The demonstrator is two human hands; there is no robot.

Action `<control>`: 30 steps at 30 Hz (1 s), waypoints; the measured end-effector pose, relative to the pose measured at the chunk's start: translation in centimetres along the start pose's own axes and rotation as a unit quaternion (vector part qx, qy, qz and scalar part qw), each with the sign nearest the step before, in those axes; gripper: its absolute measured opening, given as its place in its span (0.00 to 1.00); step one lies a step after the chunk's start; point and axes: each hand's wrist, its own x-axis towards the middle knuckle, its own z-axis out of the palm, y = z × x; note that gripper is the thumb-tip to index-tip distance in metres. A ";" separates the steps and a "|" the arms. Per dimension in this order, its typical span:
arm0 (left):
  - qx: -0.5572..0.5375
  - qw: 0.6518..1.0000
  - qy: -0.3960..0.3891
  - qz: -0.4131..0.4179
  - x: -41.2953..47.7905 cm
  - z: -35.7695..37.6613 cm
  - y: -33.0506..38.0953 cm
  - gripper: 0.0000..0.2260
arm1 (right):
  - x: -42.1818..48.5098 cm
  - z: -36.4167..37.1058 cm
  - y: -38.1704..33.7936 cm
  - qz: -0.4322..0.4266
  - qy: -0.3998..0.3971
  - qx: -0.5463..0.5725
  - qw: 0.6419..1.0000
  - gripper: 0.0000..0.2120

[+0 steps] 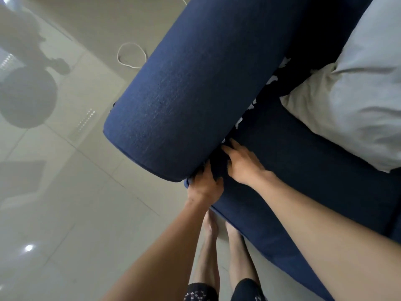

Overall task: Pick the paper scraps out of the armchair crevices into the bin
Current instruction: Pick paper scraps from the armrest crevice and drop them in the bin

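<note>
A dark blue armchair fills the view, with its thick armrest [191, 88] slanting from top right to lower left and the seat cushion [303, 170] beside it. White paper scraps [239, 122] poke out along the crevice between them, with more scraps [273, 79] higher up. My left hand [204, 185] presses at the front end of the crevice under the armrest, fingers hidden in the gap. My right hand [240, 164] lies on the seat cushion with its fingers reaching into the crevice, just below the nearest scrap. No paper is visibly held.
A pale grey pillow [358, 88] lies on the seat at the right. A glossy tiled floor [76, 213] spreads to the left, with a white looped cord [130, 54] and a dark round object [27, 98]. My bare feet [221, 231] stand at the chair's front.
</note>
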 end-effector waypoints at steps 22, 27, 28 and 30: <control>0.006 0.999 -0.029 -0.046 0.6 -1.4 0.7 0.29 | 2.9 0.6 0.0 0.019 -0.040 -0.116 0.992 0.31; 0.018 0.997 -0.009 -0.068 -0.1 -1.5 1.6 0.28 | 3.5 1.0 -0.3 0.002 -0.034 -0.164 0.986 0.31; 0.022 0.997 -0.003 -0.072 -0.2 -1.4 1.7 0.26 | 3.5 1.2 -0.3 0.003 -0.032 -0.162 0.986 0.32; 0.033 0.997 0.004 -0.074 -0.3 -1.4 1.8 0.24 | 3.4 1.3 -0.1 0.003 -0.023 -0.145 0.989 0.32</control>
